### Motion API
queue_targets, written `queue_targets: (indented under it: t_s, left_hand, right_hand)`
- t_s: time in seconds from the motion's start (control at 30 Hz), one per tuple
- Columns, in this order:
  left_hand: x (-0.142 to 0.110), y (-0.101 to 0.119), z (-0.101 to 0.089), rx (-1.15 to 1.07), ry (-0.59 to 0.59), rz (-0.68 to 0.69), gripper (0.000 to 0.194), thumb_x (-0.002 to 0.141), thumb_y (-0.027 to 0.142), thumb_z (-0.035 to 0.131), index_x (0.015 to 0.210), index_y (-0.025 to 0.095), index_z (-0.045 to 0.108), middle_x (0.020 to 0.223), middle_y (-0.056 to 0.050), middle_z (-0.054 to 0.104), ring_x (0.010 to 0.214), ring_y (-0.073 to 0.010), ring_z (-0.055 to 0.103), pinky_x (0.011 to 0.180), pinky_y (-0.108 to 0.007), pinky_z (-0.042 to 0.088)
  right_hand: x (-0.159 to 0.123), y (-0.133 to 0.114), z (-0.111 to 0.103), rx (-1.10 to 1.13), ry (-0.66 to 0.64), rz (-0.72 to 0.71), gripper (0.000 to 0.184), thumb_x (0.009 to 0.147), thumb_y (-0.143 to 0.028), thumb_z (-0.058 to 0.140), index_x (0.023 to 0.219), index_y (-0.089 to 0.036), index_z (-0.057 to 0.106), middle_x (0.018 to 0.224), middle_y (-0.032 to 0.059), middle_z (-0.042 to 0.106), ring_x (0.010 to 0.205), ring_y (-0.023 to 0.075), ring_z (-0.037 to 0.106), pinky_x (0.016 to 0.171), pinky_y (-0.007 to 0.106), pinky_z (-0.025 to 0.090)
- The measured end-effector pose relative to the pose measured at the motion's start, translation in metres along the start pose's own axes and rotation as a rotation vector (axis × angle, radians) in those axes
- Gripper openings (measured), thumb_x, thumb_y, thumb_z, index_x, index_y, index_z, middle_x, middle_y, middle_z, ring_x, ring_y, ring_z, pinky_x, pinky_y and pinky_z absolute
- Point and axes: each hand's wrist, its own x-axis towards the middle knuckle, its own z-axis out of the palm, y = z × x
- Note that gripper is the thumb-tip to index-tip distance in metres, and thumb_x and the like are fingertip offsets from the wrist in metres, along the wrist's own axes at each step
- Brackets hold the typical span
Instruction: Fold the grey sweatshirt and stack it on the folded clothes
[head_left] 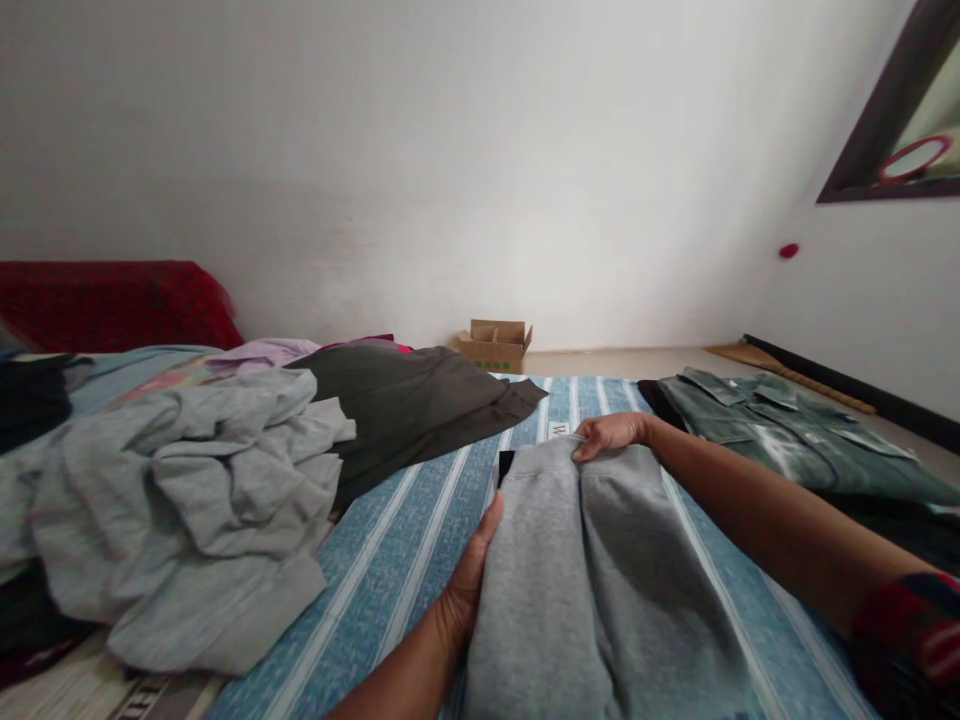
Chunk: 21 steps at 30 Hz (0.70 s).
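Observation:
A folded grey fleece garment [547,590] lies before me on the blue-and-white striped bedsheet [420,520]. At its far edge, the fingers of my right hand [609,434] are closed on the cloth near the middle fold. My left hand [472,570] holds the near-left side; one finger runs up along the edge and the others are hidden by the cloth. A dark patch shows at the garment's far left corner, and a small white label with a letter [559,429] is beyond its top edge.
A crumpled light grey garment [225,480] and dark olive trousers [420,410] lie to the left, with more clothes behind. Folded green denim [795,430] is at the right. A cardboard box [495,345] stands by the wall, and a red-covered item [112,305] sits far left.

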Motion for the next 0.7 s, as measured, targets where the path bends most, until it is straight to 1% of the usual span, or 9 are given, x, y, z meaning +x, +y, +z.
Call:
queue_targets:
  t_s: [0.1,0.17,0.23,0.3,0.4,0.5,0.57,0.63,0.7]
  left_hand:
    - [0.003,0.000,-0.001,-0.024,0.063,-0.081,0.053,0.080,0.036,0.058,0.122,0.006,0.053,0.089,-0.012,0.072,0.094,-0.0306,0.066,0.088,-0.041,0.047]
    - [0.004,0.002,0.000,-0.042,0.099,-0.125,0.053,0.078,0.031,0.056,0.122,0.001,0.052,0.085,-0.013,0.072,0.090,-0.0301,0.067,0.086,-0.040,0.049]
    - [0.005,0.004,0.002,-0.039,0.125,-0.132,0.051,0.079,0.029,0.052,0.120,-0.002,0.052,0.083,-0.014,0.072,0.088,-0.0293,0.068,0.084,-0.038,0.049]
    - [0.006,0.006,0.002,-0.028,0.153,-0.127,0.049,0.079,0.028,0.051,0.118,-0.002,0.054,0.081,-0.013,0.072,0.085,-0.0285,0.068,0.082,-0.036,0.050]
    - [0.007,0.005,0.000,-0.022,0.168,-0.135,0.048,0.077,0.029,0.054,0.116,0.002,0.056,0.078,-0.011,0.072,0.080,-0.0281,0.069,0.079,-0.036,0.051]
    - [0.006,0.003,-0.003,-0.030,0.161,-0.133,0.047,0.075,0.030,0.056,0.113,0.003,0.058,0.077,-0.011,0.072,0.076,-0.0283,0.069,0.076,-0.037,0.053]
    - [0.006,0.003,-0.004,-0.037,0.163,-0.120,0.046,0.076,0.033,0.056,0.112,0.005,0.059,0.077,-0.010,0.072,0.074,-0.0282,0.069,0.075,-0.038,0.053]
    - [0.005,0.006,-0.004,-0.048,0.150,-0.113,0.045,0.078,0.037,0.056,0.111,0.007,0.060,0.076,-0.010,0.072,0.074,-0.0283,0.069,0.076,-0.039,0.053]
    - [0.005,0.011,-0.004,-0.051,0.125,-0.120,0.045,0.079,0.040,0.057,0.111,0.008,0.060,0.076,-0.009,0.072,0.075,-0.0287,0.069,0.077,-0.040,0.053]
  right_hand:
    - [0.013,0.008,-0.003,-0.036,-0.012,0.056,0.035,0.051,-0.041,0.077,0.068,-0.013,0.067,0.064,0.0015,0.067,0.056,0.0145,0.059,0.058,0.027,0.048]
    - [0.015,0.006,-0.008,-0.070,0.006,0.087,0.036,0.051,-0.040,0.077,0.073,-0.012,0.069,0.070,0.0030,0.069,0.061,0.0164,0.061,0.061,0.028,0.049]
    - [0.016,0.002,-0.015,-0.121,0.071,0.121,0.034,0.051,-0.036,0.079,0.076,-0.013,0.070,0.073,0.0032,0.069,0.064,0.0170,0.062,0.063,0.027,0.049]
    - [0.016,0.002,-0.023,-0.186,0.203,0.157,0.029,0.053,-0.030,0.080,0.075,-0.015,0.070,0.069,0.0018,0.068,0.063,0.0164,0.062,0.061,0.025,0.047]
    - [0.007,0.013,-0.026,-0.269,0.508,0.193,0.018,0.063,-0.030,0.075,0.072,-0.015,0.068,0.058,0.0013,0.063,0.060,0.0167,0.061,0.058,0.024,0.043]
    - [-0.017,0.038,-0.009,-0.289,0.811,0.192,0.024,0.078,-0.038,0.063,0.070,-0.015,0.064,0.060,0.0039,0.062,0.066,0.0175,0.062,0.058,0.023,0.040]
    - [-0.035,0.057,0.013,-0.253,0.930,0.207,0.031,0.082,-0.043,0.056,0.069,-0.016,0.061,0.062,0.0049,0.061,0.065,0.0168,0.062,0.055,0.022,0.038]
    - [-0.050,0.076,0.038,-0.171,0.963,0.238,0.037,0.083,-0.049,0.053,0.068,-0.016,0.059,0.058,0.0046,0.060,0.054,0.0154,0.059,0.049,0.023,0.038]
    - [-0.058,0.089,0.061,-0.060,0.931,0.256,0.041,0.083,-0.053,0.049,0.064,-0.017,0.056,0.053,0.0036,0.058,0.045,0.0143,0.055,0.043,0.024,0.037]
